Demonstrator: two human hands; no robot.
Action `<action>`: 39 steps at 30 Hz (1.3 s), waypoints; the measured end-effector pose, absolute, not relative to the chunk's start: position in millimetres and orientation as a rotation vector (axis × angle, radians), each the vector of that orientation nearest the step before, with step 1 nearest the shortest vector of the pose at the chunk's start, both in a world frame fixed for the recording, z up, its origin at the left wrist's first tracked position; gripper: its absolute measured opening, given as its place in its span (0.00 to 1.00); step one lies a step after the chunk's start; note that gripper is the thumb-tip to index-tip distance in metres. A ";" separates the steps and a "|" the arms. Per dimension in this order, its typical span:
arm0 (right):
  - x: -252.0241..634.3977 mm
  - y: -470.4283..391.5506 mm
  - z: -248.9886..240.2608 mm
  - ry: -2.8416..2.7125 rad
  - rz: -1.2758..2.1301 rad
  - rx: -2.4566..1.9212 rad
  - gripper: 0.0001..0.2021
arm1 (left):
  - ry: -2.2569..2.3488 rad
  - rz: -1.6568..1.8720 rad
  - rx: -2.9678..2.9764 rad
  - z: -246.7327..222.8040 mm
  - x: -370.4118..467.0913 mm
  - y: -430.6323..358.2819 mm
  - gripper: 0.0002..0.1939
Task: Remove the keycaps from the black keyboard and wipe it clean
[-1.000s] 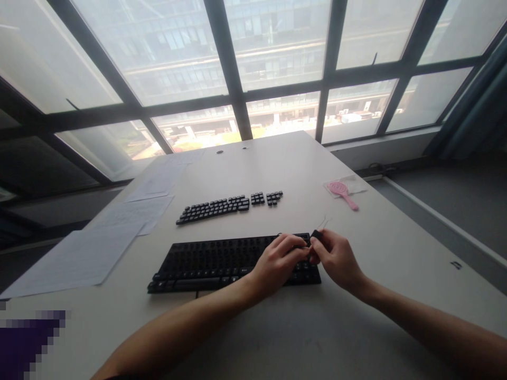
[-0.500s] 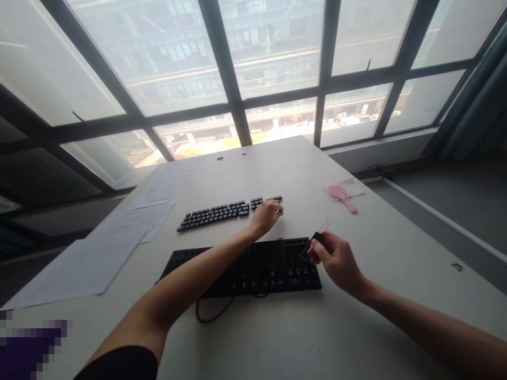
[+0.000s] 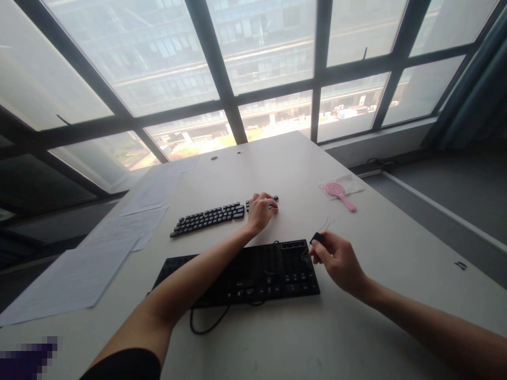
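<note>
A black keyboard (image 3: 253, 282) lies on the white table, with keycaps along its front and right parts and much of its middle bare. Behind it, loose black keycaps (image 3: 208, 219) are laid out in rows. My left hand (image 3: 260, 212) reaches across the keyboard to the right end of these rows, its fingers closed around a small dark keycap (image 3: 271, 207). It partly hides the keycaps beneath. Above the keyboard's right edge, my right hand (image 3: 338, 259) grips a keycap puller (image 3: 316, 238) by its black handle, the thin wire loops sticking out at both ends.
A pink hairbrush (image 3: 339, 194) lies on a clear plastic wrapper at the right. Paper sheets (image 3: 71, 282) cover the table's left side. The keyboard's cable (image 3: 208, 332) loops out in front. A small dark piece (image 3: 460, 265) sits near the right edge.
My left hand has moved slightly left and back over the keycap rows, with its fingers lowered. My right hand keeps the keycap puller in nearly the same place. The view has shifted slightly.
</note>
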State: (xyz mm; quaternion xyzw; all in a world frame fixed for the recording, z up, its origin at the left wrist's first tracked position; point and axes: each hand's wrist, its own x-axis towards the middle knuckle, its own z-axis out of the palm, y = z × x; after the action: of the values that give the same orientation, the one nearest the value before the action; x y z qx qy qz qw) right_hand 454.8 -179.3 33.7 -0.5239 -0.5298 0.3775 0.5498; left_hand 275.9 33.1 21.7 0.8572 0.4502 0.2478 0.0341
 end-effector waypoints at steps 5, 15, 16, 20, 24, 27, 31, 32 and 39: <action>453.9 -179.7 33.7 -1.267 0.894 -1.248 0.12 | 1.394 0.797 2.600 23.0 274.3 32.0 0.03; 453.2 -180.7 32.4 -1.263 0.919 -1.239 0.12 | 1.436 0.796 2.578 25.0 275.7 32.9 0.04; 453.1 -180.9 33.0 -1.265 0.920 -1.237 0.12 | 1.433 0.812 2.579 24.9 274.8 33.4 0.05; 453.4 -180.9 34.5 -1.272 0.925 -1.231 0.12 | 1.445 0.875 2.592 23.6 265.3 35.2 0.09; 453.8 -180.4 32.9 -1.286 0.932 -1.235 0.11 | 1.472 0.857 2.611 22.1 254.9 35.0 0.12; 453.4 -180.8 31.5 -1.296 0.939 -1.234 0.11 | 1.496 0.840 2.617 21.5 253.5 35.0 0.12; 452.7 -181.9 32.0 -1.296 0.947 -1.228 0.12 | 1.533 0.826 2.608 21.1 256.1 36.4 0.11; 453.0 -181.9 32.6 -1.294 0.949 -1.224 0.12 | 1.538 0.824 2.604 21.2 256.4 36.7 0.11; 467.0 -171.3 34.5 -1.292 0.884 -1.205 0.11 | 1.512 0.820 2.599 36.4 257.5 24.2 0.12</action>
State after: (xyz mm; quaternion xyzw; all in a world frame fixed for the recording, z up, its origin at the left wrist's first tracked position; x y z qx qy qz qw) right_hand 467.0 -171.3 34.5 -0.5091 -0.5461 0.3737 0.5504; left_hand 257.5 24.2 36.4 0.8339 0.4851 0.2631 0.0124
